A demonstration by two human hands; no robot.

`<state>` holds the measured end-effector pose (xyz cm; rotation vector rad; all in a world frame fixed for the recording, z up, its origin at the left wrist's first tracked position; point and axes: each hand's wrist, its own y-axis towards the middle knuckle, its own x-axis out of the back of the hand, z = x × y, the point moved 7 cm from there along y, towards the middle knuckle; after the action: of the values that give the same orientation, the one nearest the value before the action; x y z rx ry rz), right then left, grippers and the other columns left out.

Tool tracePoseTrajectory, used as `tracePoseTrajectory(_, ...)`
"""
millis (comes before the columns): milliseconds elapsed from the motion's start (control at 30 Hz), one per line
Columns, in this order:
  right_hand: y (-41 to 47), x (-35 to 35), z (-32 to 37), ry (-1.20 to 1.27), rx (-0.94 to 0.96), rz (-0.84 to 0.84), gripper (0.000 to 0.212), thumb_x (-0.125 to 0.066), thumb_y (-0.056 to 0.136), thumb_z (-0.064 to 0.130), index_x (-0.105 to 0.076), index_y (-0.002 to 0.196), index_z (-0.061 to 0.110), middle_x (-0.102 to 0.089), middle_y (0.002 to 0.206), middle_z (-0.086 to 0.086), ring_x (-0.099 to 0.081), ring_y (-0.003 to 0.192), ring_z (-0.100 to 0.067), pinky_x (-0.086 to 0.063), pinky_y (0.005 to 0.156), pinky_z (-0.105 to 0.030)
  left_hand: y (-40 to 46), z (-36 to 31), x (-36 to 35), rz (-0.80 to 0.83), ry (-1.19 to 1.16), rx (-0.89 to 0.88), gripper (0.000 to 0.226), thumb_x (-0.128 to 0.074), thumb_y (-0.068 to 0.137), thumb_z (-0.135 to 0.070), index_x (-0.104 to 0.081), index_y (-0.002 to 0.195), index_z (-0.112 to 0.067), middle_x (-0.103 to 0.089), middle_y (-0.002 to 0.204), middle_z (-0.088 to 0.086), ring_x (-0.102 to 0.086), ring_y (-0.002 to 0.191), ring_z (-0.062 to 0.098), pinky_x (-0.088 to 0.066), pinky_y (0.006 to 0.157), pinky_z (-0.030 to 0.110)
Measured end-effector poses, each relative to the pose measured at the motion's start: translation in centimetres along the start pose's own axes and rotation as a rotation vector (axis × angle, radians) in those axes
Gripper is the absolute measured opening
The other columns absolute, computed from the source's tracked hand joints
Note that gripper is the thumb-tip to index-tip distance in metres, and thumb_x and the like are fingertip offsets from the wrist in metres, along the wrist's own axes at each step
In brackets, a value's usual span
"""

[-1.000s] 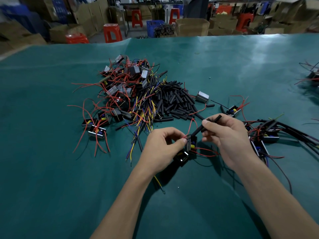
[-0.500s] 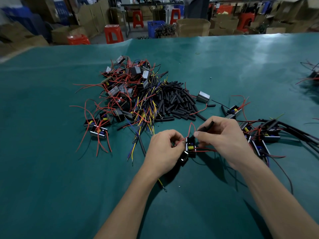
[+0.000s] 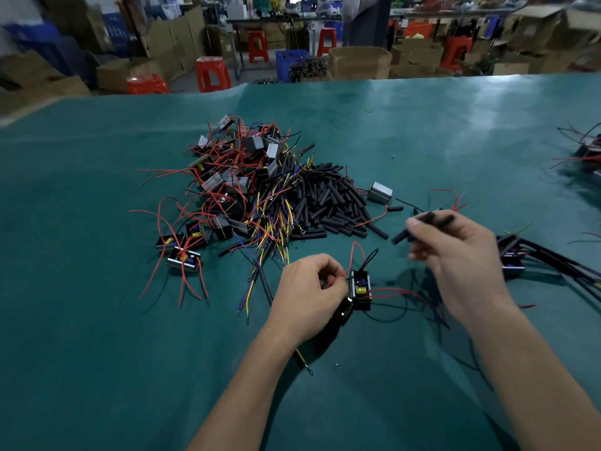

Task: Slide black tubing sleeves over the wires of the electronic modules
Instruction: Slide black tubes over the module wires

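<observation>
My left hand (image 3: 309, 294) pinches the red wire of a small black electronic module (image 3: 360, 288), which sits low over the green table. My right hand (image 3: 455, 255) is up and to the right of the module, blurred by motion, its fingers curled round black tubing sleeves (image 3: 422, 226) that stick out to the left and right. A heap of loose black sleeves (image 3: 328, 200) lies behind the hands. Left of that heap is a tangled pile of modules (image 3: 234, 177) with red, yellow and blue wires.
Sleeved modules with long black leads (image 3: 533, 258) lie at my right. A single grey module (image 3: 380, 192) sits beside the sleeve heap. More wired parts (image 3: 585, 154) are at the far right edge. Beyond the green table (image 3: 97, 353) stand red stools and cardboard boxes.
My right hand has pulled away from the module, up and to the right, with black sleeves in it. My left hand stays at the module, still pinching its red wire.
</observation>
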<state>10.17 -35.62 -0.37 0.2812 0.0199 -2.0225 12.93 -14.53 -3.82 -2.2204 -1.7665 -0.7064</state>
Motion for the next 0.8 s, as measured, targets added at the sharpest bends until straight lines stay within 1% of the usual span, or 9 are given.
tracePoseTrajectory(67,0.5,1.7,0.6,-0.043,0.036,-0.126,0.019,-0.074,0.086,0.000,-0.067,0.073,0.014,-0.065,0.063,0.003,-0.053,0.053,-0.011,-0.045,0.051,-0.022,0.1,0.0,0.1,-0.008,-0.012,0.009,0.012,-0.067,0.082,-0.013,-0.065,0.072,-0.019,-0.058,0.061,-0.011,-0.046,0.052,0.004,-0.039,0.053,0.016)
tracePoseTrajectory(133,1.0,2.0,0.7,-0.235,0.062,-0.142,0.017,-0.075,0.085,0.007,-0.070,0.072,0.016,-0.065,0.064,0.003,-0.050,0.055,-0.011,-0.042,0.055,-0.028,0.1,0.1,0.2,-0.009,-0.025,0.012,0.011,-0.067,0.080,-0.013,-0.064,0.071,-0.019,-0.057,0.059,-0.013,-0.045,0.052,0.003,-0.039,0.052,0.015)
tracePoseTrajectory(267,2.1,-1.7,0.3,-0.759,0.075,0.177,0.007,-0.081,0.083,0.029,-0.077,0.079,0.026,-0.067,0.065,-0.004,-0.050,0.058,-0.008,-0.043,0.064,-0.029,0.2,0.1,0.2,0.007,-0.021,0.014,0.016,-0.065,0.084,-0.015,-0.061,0.069,-0.020,-0.053,0.054,-0.017,-0.044,0.052,0.003,-0.036,0.052,0.016)
tracePoseTrajectory(367,4.0,-5.9,1.2,-1.061,0.170,0.380,0.023,-0.080,0.082,0.038,-0.073,0.077,0.017,-0.053,0.051,0.007,-0.045,0.050,-0.003,-0.036,0.051,-0.012,0.2,0.1,0.2,0.002,-0.003,0.024,0.016,-0.066,0.085,-0.018,-0.061,0.070,-0.019,-0.054,0.056,-0.012,-0.045,0.053,0.005,-0.037,0.053,0.019)
tracePoseTrajectory(500,5.2,-10.9,0.1,-1.235,0.111,0.715,0.017,-0.080,0.084,0.043,-0.075,0.090,0.028,-0.052,0.047,0.017,-0.051,0.048,0.003,-0.035,0.048,-0.008,0.2,-0.1,0.3,0.004,-0.008,0.034,0.012,-0.067,0.083,-0.016,-0.063,0.072,-0.018,-0.057,0.059,-0.010,-0.047,0.054,0.006,-0.041,0.057,0.027)
tracePoseTrajectory(567,6.0,-11.4,-0.5,-1.262,0.075,0.725,0.013,-0.079,0.083,0.042,-0.075,0.091,0.032,-0.053,0.046,0.018,-0.057,0.051,0.001,-0.038,0.053,-0.012,0.1,-0.2,0.4,0.011,-0.014,0.036,0.009,-0.066,0.082,-0.016,-0.064,0.073,-0.018,-0.060,0.062,-0.005,-0.049,0.056,0.008,-0.045,0.060,0.032)
tracePoseTrajectory(633,7.0,-11.5,-0.6,-1.332,0.117,0.659,0.008,-0.076,0.082,0.034,-0.076,0.089,0.031,-0.054,0.049,0.013,-0.065,0.066,-0.015,-0.048,0.065,-0.025,0.1,-0.3,0.3,0.017,-0.015,0.041,0.007,-0.066,0.082,-0.017,-0.064,0.074,-0.018,-0.064,0.066,-0.001,-0.050,0.057,0.009,-0.047,0.062,0.034)
tracePoseTrajectory(700,7.5,-11.8,-0.7,-1.417,0.209,0.622,0.013,-0.070,0.081,0.022,-0.077,0.090,0.028,-0.055,0.060,0.012,-0.062,0.081,-0.023,-0.055,0.077,-0.032,0.1,-0.3,0.3,0.021,-0.014,0.048,0.007,-0.065,0.082,-0.017,-0.064,0.075,-0.018,-0.063,0.065,-0.003,-0.051,0.057,0.009,-0.047,0.061,0.034)
tracePoseTrajectory(800,7.6,-12.9,-1.6,-1.447,0.289,0.618,0.011,-0.070,0.081,0.016,-0.075,0.088,0.024,-0.059,0.072,0.011,-0.061,0.082,-0.023,-0.042,0.057,-0.021,0.1,-0.2,0.3,0.025,-0.023,0.050,0.009,-0.066,0.082,-0.017,-0.063,0.073,-0.018,-0.060,0.063,-0.007,-0.050,0.056,0.008,-0.045,0.058,0.029)
